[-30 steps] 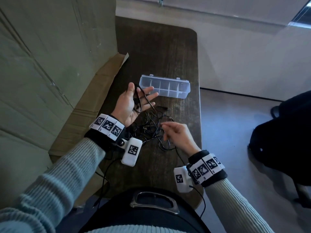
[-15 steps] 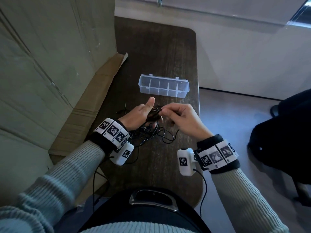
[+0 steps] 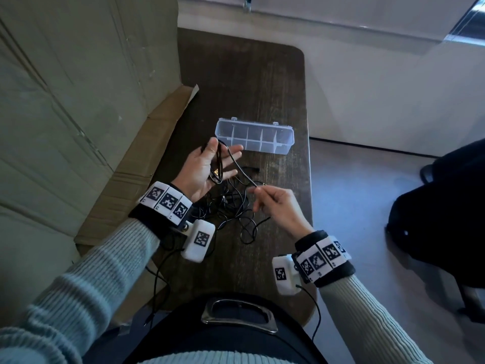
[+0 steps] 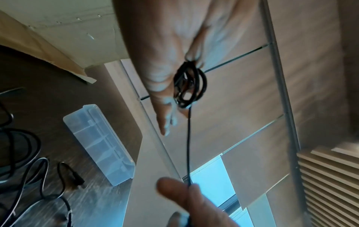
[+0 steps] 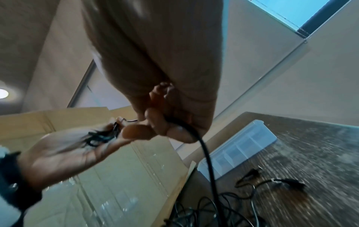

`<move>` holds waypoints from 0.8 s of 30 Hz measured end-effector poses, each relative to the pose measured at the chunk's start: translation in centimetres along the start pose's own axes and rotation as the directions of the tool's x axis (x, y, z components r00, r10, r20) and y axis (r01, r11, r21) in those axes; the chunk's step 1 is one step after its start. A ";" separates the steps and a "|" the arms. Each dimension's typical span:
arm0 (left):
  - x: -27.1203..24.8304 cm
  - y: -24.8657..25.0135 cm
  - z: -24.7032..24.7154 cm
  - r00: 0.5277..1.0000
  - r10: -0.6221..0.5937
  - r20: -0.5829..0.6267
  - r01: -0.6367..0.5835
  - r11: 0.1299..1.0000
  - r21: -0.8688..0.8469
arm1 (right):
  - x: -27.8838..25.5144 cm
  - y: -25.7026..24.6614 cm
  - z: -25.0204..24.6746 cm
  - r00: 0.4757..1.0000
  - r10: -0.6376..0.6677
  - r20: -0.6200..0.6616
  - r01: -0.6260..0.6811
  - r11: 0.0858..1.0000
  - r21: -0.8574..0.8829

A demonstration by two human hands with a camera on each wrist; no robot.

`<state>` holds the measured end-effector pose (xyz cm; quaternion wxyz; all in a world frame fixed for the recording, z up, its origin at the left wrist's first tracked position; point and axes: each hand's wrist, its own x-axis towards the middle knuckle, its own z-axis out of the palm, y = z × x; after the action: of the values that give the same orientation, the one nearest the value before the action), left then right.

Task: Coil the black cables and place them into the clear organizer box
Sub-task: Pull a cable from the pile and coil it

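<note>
Right hand (image 3: pixel 279 206) nearest, fingers (image 3: pixel 258 191) pinching black cable (image 3: pixel 237 164). Cable runs taut up to left hand (image 3: pixel 203 168), fingers spread, loops round them. Loose cable tangle (image 3: pixel 236 203) on desk (image 3: pixel 244 82). Beyond, clear organizer box (image 3: pixel 254 136), open.
</note>
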<state>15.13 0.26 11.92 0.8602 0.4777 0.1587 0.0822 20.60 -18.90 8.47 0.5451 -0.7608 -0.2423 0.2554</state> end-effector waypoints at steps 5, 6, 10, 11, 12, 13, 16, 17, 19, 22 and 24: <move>0.4 -0.1 0.1 0.987 -0.029 -0.158 0.018 0.997 -0.069 | -1.0 1.2 1.7 0.955 0.068 0.290 0.011 0.965 -0.262; 0.5 -0.4 -0.1 0.984 -0.011 -0.180 0.019 0.999 0.043 | -1.2 0.9 1.8 0.948 0.053 0.315 0.040 0.959 -0.281; 0.3 -1.6 -1.2 0.990 0.096 -0.105 -0.004 0.756 0.655 | -1.1 -1.6 1.0 0.950 -0.036 0.312 0.123 0.956 -0.267; 0.1 -1.9 -1.5 0.996 0.089 -0.029 -0.039 0.673 0.738 | -0.9 -2.2 0.6 0.957 -0.074 0.281 0.145 0.960 -0.241; -0.2 -2.0 -1.6 0.997 0.067 0.046 -0.077 0.595 0.800 | -0.7 -2.9 0.2 0.963 -0.116 0.243 0.171 0.961 -0.218; -0.5 -2.1 -1.6 0.994 0.031 0.108 -0.108 0.529 0.841 | -0.3 -3.3 -0.1 0.969 -0.157 0.189 0.195 0.960 -0.201; -1.0 -2.0 -1.1 0.967 -0.123 0.224 -0.132 0.509 0.850 | 0.8 -2.9 -0.2 0.976 -0.215 0.044 0.220 0.960 -0.172; -1.2 -1.9 -0.7 0.954 -0.165 0.251 -0.129 0.529 0.839 | 1.0 -2.5 -0.1 0.978 -0.207 0.012 0.207 0.966 -0.155; -1.3 -1.6 -0.5 0.934 -0.238 0.268 -0.093 0.562 0.822 | 1.2 -1.7 0.1 0.986 -0.160 -0.049 0.156 0.985 -0.077; -1.5 -1.2 -0.8 0.928 -0.270 0.257 0.008 0.704 0.710 | 1.1 -0.6 -0.3 0.990 -0.071 -0.123 0.078 0.996 0.048; -1.5 -0.9 -1.1 0.949 -0.217 0.230 0.076 0.862 0.500 | 0.9 0.3 -0.6 0.996 -0.026 -0.090 0.030 0.999 0.041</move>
<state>13.32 0.22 10.88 0.7300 0.6711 0.0881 -0.0945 21.66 -18.83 8.20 0.5750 -0.7562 -0.2230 0.2187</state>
